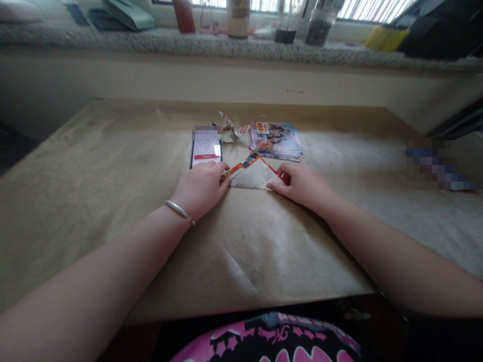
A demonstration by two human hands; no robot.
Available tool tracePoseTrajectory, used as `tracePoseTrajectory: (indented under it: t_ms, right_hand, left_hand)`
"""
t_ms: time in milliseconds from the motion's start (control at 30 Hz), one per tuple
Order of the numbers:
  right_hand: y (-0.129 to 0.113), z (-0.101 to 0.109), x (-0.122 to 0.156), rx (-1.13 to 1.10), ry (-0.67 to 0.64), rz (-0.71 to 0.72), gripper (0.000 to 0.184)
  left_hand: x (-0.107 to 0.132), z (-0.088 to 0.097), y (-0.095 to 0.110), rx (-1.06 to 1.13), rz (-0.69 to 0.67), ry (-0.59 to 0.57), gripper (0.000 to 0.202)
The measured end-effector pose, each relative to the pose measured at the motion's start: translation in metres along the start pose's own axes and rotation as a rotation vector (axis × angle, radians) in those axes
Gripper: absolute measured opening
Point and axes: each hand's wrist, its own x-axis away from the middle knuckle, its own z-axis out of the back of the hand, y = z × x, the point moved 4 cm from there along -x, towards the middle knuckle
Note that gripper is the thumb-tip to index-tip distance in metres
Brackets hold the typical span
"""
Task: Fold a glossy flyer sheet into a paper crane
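Brown paper (264,251), phone (206,151), stacked leaflets (275,141), left hand (199,190) pressing and right hand (302,187) apparently gripping folded leaflet (252,173)

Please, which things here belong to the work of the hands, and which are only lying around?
In the work: left hand, right hand, folded printed paper between them.
Lying around: smartphone, stack of colourful leaflets, twisted paper scrap, brown paper table cover.
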Motion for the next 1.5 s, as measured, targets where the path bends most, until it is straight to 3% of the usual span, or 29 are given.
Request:
tracePoseTrajectory:
  t_ms: [233,467,667,833,1000,1233,1367,1500]
  right_hand:
    - [0.01,0.0,0.0,-0.132,-0.085,-0.084,0.024]
    - [0.02,-0.003,-0.002,-0.218,-0.137,-0.016,0.017]
    - [0.019,0.0,-0.001,-0.308,-0.104,0.085,0.022]
    - [0.01,0.007,0.003,-0.276,-0.076,0.361,0.018]
    - [0.003,0.011,0.01,-0.175,-0.079,0.53,0.01]
    - [-0.006,0.014,0.014,-0.193,-0.18,0.654,0.008]
    - [-0.005,0.014,0.014,-0.188,-0.183,0.682,0.014]
    - [-0.002,0.011,0.012,-0.144,-0.124,0.685,0.018]
  left_hand:
    - [0.0,-0.001,-0.007,-0.014,0.041,-0.114,0.032]
    - [0.001,-0.001,-0.009,0.008,0.013,-0.147,0.035]
    - [-0.003,-0.001,-0.016,0.095,0.013,-0.137,0.034]
    - [-0.007,-0.001,-0.024,0.269,-0.062,-0.251,0.031]
    - [-0.005,0.007,-0.021,0.225,-0.232,-0.091,0.023]
    - [0.002,0.011,-0.012,-0.111,-0.292,-0.13,0.02]
    - [0.004,0.012,-0.011,-0.123,-0.293,-0.115,0.022]
    - [0.003,0.01,-0.01,-0.053,-0.378,-0.066,0.026]
